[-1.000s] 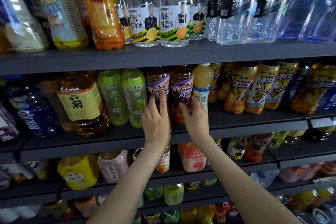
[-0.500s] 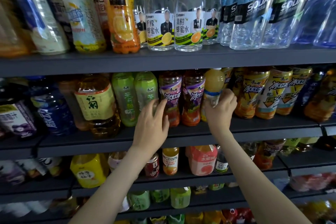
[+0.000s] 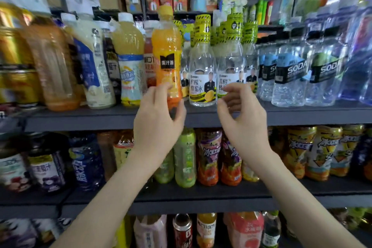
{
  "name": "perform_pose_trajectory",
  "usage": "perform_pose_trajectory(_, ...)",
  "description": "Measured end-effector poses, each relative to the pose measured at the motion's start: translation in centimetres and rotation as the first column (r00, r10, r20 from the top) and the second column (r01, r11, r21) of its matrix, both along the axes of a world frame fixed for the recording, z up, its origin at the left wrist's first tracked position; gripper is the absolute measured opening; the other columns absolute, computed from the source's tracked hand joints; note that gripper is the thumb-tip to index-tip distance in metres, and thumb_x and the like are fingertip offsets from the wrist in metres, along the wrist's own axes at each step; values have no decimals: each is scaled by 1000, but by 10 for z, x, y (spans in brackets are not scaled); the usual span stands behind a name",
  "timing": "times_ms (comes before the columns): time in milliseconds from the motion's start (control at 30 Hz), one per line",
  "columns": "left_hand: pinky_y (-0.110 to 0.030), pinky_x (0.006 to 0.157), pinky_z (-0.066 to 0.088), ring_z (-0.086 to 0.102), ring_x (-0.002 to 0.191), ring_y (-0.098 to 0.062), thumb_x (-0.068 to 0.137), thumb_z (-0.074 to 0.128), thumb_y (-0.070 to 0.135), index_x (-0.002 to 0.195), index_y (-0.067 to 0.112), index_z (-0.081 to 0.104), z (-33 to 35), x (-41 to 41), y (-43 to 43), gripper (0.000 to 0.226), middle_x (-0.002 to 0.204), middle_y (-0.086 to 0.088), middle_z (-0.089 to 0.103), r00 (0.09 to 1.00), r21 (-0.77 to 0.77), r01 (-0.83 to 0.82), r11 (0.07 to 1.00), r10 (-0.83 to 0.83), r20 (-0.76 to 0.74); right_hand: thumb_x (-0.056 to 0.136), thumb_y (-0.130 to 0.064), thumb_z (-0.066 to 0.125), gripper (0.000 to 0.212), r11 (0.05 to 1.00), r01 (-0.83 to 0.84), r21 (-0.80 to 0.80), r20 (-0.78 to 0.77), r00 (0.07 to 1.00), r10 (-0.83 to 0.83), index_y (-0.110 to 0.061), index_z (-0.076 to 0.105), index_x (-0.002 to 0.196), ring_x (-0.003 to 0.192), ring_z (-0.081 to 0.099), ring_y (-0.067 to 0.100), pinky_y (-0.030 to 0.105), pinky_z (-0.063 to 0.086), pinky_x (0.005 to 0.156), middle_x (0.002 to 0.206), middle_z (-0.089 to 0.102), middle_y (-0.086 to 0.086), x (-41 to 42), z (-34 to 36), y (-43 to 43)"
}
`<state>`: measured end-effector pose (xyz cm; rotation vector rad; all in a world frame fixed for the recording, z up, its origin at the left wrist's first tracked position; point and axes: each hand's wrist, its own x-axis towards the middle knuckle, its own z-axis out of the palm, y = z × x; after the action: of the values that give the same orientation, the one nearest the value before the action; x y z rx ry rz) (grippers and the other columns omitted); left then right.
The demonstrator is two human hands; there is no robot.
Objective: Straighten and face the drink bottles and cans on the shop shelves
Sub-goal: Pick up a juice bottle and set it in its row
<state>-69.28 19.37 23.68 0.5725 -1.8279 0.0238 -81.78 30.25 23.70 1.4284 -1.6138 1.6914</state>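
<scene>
Head view is taken up by dark grey shop shelves packed with drinks, with the outer parts smeared by blur. On the upper shelf (image 3: 90, 121) an orange juice bottle (image 3: 167, 54) with a yellow cap is stood roughly upright at the front edge, its black label turned forward. It is flanked by a pale lemon drink bottle (image 3: 128, 62) on its left and a clear bottle (image 3: 202, 74) with a yellow-and-black neck wrap just beside it on its right. The juice bottle's lower part is held by the left hand (image 3: 159, 121) — the grip is closed on it, with the thumb laid on the front and the fingers curled round the right side near the base. The right hand (image 3: 241, 119) is raised in front of a second clear bottle (image 3: 229, 62). Its grip is loose and nothing is held in it, a gap being left between thumb and half-curled fingers — whether the fingertips touch the label cannot be told. Soda water bottles (image 3: 289, 74) are ranged further right. On the lower shelf (image 3: 201, 197) green tea bottles (image 3: 185, 161) are seen between the forearms.
</scene>
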Motion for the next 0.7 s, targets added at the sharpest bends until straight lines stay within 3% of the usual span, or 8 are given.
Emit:
perform_pose_trajectory(67,-27,82,40,50,108,-24,88,60,29,132,6,41,18,-5,-11,53,122,-12,50,997,87,-75,993,75,5,91,-10,60,19,998,-49,44,-21,999,50,-16,52,108,83,54,5,7,42,69,89,57,-1,7,8,-13)
perform_pose_trajectory(167,-33,98,37,42,123,-29,86,65,30,142,3,23,35,-14,-19,75,135,-14,42,999,279,-43,959,42,9,92,-11,59,20,994,-80,69,-10,997,81,-21,49,106,83,56,3,6,42,70,90,58,-2,14,12,-29)
perform_pose_trajectory(233,-31,91,40,47,122,-29,85,66,30,146,6,11,40,-23,-23,86,137,-12,44,999,451,50,891,-48,-17,92,-12,59,19,991,-95,91,13,995,95,-22,49,105,85,56,2,6,43,71,92,58,-3,19,12,-34)
perform_pose_trajectory(300,-28,79,39,54,114,-30,86,66,30,145,6,12,41,-30,-28,84,129,-11,50,997,530,69,845,-72,-16,92,-12,59,18,989,-109,100,33,994,107,-23,50,104,86,56,3,7,44,72,93,59,-3,22,10,-37)
perform_pose_trajectory(400,-33,83,42,54,112,-30,81,69,35,133,6,35,42,-32,-35,68,122,-12,54,999,528,37,848,-37,-10,92,-13,59,17,991,-97,94,42,995,93,-23,52,104,87,57,3,7,45,74,93,60,-4,27,9,-33)
perform_pose_trajectory(500,-35,86,44,53,110,-25,76,72,43,128,12,44,36,-21,-30,67,118,-6,55,997,478,70,876,-45,-65,92,-17,61,19,991,-118,62,120,987,109,-23,53,108,91,57,-4,5,44,75,95,60,-10,32,13,-20)
perform_pose_trajectory(633,-28,80,45,52,103,-15,71,63,59,132,23,46,24,11,6,73,114,3,53,990,371,136,919,-107,-96,83,-38,68,53,973,-211,94,234,955,184,-27,46,130,106,57,-6,11,48,85,114,59,-14,46,25,1)
perform_pose_trajectory(700,-16,76,42,50,95,-6,68,60,61,135,27,45,14,28,27,77,110,7,52,979,360,201,911,-179,-94,74,-48,72,70,940,-323,108,314,909,276,-26,45,134,110,58,0,19,51,89,120,60,-11,55,29,5)
